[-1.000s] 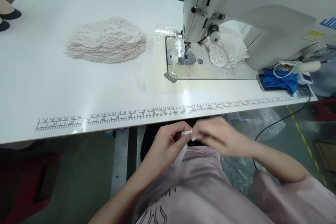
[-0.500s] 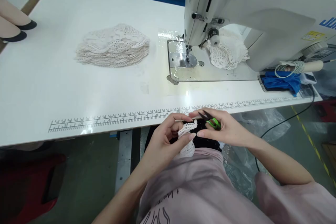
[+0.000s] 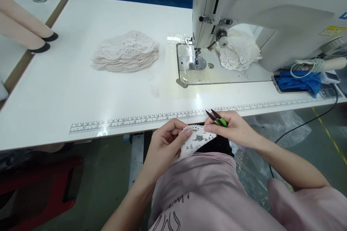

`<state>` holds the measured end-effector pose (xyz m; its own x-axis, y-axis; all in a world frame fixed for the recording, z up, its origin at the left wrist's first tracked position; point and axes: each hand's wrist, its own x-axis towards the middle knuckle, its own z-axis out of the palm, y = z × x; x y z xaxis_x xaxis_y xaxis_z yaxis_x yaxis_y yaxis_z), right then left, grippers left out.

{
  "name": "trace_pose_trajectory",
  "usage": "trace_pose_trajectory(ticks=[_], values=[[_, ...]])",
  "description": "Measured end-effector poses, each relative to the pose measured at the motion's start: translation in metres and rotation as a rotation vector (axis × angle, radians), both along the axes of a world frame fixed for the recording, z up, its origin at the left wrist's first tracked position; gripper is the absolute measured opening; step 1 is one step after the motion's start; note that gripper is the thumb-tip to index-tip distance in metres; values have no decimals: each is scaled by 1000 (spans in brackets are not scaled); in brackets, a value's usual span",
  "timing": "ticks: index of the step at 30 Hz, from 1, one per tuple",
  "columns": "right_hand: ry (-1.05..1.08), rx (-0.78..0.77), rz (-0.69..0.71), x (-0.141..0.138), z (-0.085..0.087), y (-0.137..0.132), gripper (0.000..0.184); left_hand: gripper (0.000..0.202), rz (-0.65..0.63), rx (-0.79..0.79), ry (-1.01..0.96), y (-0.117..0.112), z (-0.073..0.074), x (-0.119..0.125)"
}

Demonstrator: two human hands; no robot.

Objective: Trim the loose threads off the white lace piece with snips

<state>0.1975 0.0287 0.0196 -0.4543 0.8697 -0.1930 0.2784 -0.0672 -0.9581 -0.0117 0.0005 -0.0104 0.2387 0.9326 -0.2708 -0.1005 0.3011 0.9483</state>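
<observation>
A piece of white lace (image 3: 199,138) with an openwork pattern is stretched between my two hands, just off the table's front edge above my lap. My left hand (image 3: 169,144) pinches its left end between thumb and fingers. At the lace's upper right corner, the thumb and finger of my right hand (image 3: 233,127) grip the edge. That same hand also keeps a pair of thread snips (image 3: 217,120) with green handles in its palm, the dark blades pointing up and left, apart from the lace.
A sewing machine (image 3: 227,14) stands at the right, with a bunch of lace (image 3: 238,52) under its arm. A lace stack (image 3: 127,52) lies on the white table (image 3: 81,90). A blue cloth (image 3: 299,82) rests on a phone at right. A red stool (image 3: 51,195) is below left.
My right hand has taken hold of the lace's edge, and the lace, bunched before, is now spread wider between both hands. The snips remain in my right hand. The view has shifted slightly left.
</observation>
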Motion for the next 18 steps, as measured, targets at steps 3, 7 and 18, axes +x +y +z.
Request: trace_pose_trajectory(ticks=[3,7,18], values=[[-30,14,-5,2,0,0,24,27,29,-62,-37,0,-1,-2],[-68,42,-4,4,2,0,26,29,65,-155,-84,-1,1,-2],[-73,108,-33,0,3,2,16,30,21,-219,-111,0,5,5]])
